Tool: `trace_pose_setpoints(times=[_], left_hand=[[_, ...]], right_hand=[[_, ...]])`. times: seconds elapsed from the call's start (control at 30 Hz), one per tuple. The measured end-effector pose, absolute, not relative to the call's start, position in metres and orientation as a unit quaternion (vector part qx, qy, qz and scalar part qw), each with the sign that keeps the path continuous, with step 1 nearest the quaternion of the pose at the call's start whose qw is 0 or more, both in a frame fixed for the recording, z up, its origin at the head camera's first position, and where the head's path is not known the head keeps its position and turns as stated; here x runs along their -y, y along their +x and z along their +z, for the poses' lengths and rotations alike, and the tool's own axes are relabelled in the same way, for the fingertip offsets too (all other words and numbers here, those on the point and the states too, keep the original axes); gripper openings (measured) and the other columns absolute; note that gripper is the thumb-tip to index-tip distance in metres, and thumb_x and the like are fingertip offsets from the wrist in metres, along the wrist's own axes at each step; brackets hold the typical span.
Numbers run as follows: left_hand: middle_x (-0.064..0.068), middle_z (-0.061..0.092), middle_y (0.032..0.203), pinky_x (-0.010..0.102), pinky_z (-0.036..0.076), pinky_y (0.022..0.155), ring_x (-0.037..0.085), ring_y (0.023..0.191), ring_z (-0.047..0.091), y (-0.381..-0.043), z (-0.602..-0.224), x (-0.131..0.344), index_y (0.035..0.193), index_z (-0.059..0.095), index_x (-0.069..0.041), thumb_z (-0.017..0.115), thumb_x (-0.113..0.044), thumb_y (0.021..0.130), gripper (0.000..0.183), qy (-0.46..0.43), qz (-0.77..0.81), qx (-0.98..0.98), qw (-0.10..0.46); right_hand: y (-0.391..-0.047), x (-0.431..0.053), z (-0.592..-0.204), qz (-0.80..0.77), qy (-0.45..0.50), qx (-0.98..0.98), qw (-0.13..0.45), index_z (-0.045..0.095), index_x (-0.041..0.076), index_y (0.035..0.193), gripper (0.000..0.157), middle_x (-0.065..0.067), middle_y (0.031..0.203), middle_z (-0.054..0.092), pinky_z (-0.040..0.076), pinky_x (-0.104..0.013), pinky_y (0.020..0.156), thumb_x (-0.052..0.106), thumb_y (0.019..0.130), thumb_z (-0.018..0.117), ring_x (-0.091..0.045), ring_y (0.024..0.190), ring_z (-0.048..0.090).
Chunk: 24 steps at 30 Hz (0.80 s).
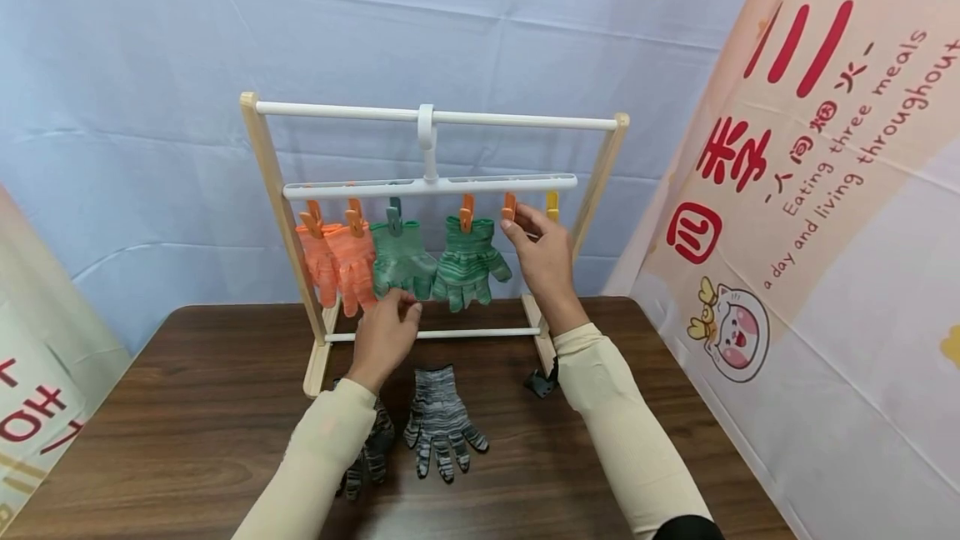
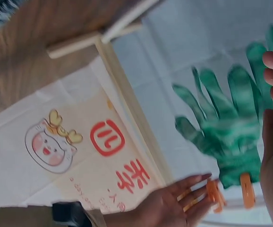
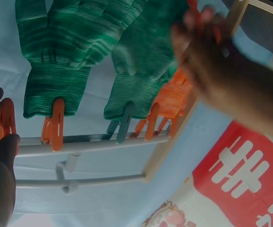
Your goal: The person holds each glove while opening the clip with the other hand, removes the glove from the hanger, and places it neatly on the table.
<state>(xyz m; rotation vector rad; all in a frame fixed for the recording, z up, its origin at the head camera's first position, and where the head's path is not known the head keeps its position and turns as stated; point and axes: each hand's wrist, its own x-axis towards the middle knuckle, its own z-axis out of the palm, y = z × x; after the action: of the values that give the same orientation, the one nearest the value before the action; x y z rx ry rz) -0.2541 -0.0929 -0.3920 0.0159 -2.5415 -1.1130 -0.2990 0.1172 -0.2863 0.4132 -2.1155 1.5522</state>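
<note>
My right hand [image 1: 546, 261] pinches an orange clothespin [image 1: 509, 207] on the white hanger bar [image 1: 495, 185], between thumb and fingertips. Just left of it hangs a green striped glove [image 1: 467, 269], cuff up, from another orange clothespin [image 1: 467, 213]. A second green glove [image 1: 401, 252] hangs beside that one from a grey-green clothespin [image 1: 394, 219]. Close under this second glove's fingers is my left hand [image 1: 386, 336], its fingers loosely bent; the right wrist view shows this hand [image 3: 212, 56] blurred. Farther left, two orange gloves [image 1: 352, 261] hang from orange clothespins.
A wooden rack [image 1: 262, 140] with white rods carries the hanger. Toward its right end sits a yellow clothespin [image 1: 552, 205]. On the brown table [image 1: 187, 407] lie a grey striped glove [image 1: 441, 419], a darker one [image 1: 375, 448] partly behind my left sleeve, and a small dark object [image 1: 540, 383].
</note>
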Motion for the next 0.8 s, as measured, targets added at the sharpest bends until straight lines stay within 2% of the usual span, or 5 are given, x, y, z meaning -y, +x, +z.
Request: trace_pose_setpoints(times=[0.13,0.3,0.67,0.8], left_hand=[[-0.004,0.061,0.092,0.036,0.045,0.063,0.014,0.073,0.056,-0.257,-0.373,0.092,0.108,0.061,-0.015,0.053,-0.031,0.092,0.024,-0.015,-0.405,0.89,0.21],[-0.003,0.06,0.088,0.034,0.044,0.062,0.013,0.074,0.055,-0.259,-0.362,0.093,0.106,0.062,-0.014,0.056,-0.028,0.091,0.022,-0.016,-0.412,0.879,0.24],[-0.001,0.06,0.09,0.038,0.043,0.068,0.016,0.078,0.057,-0.259,-0.353,0.096,0.106,0.061,-0.012,0.055,-0.026,0.091,0.021,-0.012,-0.419,0.868,0.266],[-0.001,0.061,0.093,0.038,0.044,0.069,0.016,0.08,0.058,-0.257,-0.348,0.094,0.107,0.061,-0.011,0.055,-0.026,0.091,0.022,-0.017,-0.417,0.871,0.26]], right_hand=[[-0.3,-0.117,-0.289,0.561,0.138,0.781,0.236,0.06,0.009,0.12,0.039,-0.007,0.109,0.064,0.046,-0.036,0.084,0.027,0.086,0.065,-0.017,0.1,0.058],[-0.302,-0.117,-0.293,0.556,0.121,0.789,0.231,0.063,0.01,0.116,0.035,-0.005,0.106,0.065,0.047,-0.036,0.081,0.027,0.086,0.065,-0.016,0.097,0.059],[-0.303,-0.113,-0.299,0.541,0.065,0.809,0.219,0.065,0.01,0.112,0.035,-0.004,0.097,0.065,0.045,-0.035,0.072,0.036,0.088,0.06,-0.017,0.086,0.057],[-0.304,-0.11,-0.3,0.54,0.058,0.811,0.219,0.067,0.01,0.107,0.033,-0.003,0.093,0.065,0.043,-0.034,0.069,0.037,0.089,0.058,-0.018,0.085,0.057]])
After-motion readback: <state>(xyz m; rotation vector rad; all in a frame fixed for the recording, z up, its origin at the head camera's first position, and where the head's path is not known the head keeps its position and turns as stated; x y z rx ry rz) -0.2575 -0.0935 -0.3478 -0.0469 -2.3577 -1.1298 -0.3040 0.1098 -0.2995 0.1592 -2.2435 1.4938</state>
